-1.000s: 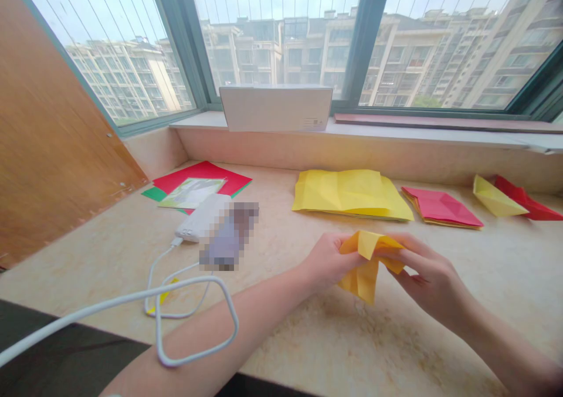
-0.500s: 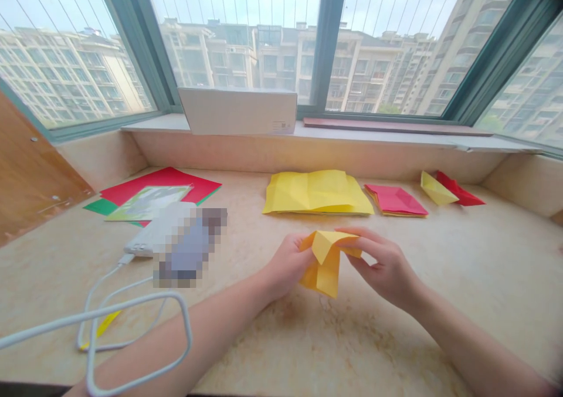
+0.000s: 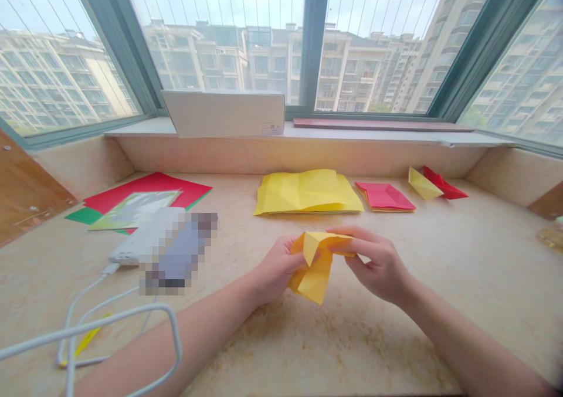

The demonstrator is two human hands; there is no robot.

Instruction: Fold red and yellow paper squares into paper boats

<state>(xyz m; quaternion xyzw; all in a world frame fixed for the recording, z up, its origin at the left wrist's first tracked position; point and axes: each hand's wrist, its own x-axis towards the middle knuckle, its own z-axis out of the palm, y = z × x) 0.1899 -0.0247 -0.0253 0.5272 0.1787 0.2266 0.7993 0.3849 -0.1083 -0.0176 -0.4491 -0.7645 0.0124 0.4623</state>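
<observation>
Folded yellow paper [image 3: 315, 265]: partly folded sheet, held above the marble bench [image 3: 461, 280] near its front middle, between both hands; lower corner hangs down toward the bench top.

Left hand [image 3: 277, 265]: closed on the paper's left edge, thumb on the near face, other fingers hidden behind the sheet.

Right hand [image 3: 378, 259]: closed on the paper's upper right fold, index finger laid along the top crease, thumb beneath.

Creased yellow sheets [image 3: 308, 192]: flat stack, well behind the hands, toward the back wall.

Red folded square [image 3: 385, 196]: lying just right of the yellow stack, a yellow edge showing under it.

Small folded pieces, one yellow [image 3: 422, 185] and one red [image 3: 442, 184]: touching, farther right near the back wall.

Red and green sheets [image 3: 149, 189]: flat pile at back left, a printed leaflet [image 3: 132, 209] on top.

White power bank [image 3: 141, 238]: left of the hands, partly covered by a pixelated block; white cable [image 3: 105, 321] loops from it toward the front edge.

White box [image 3: 224, 113]: standing on the window sill.
</observation>
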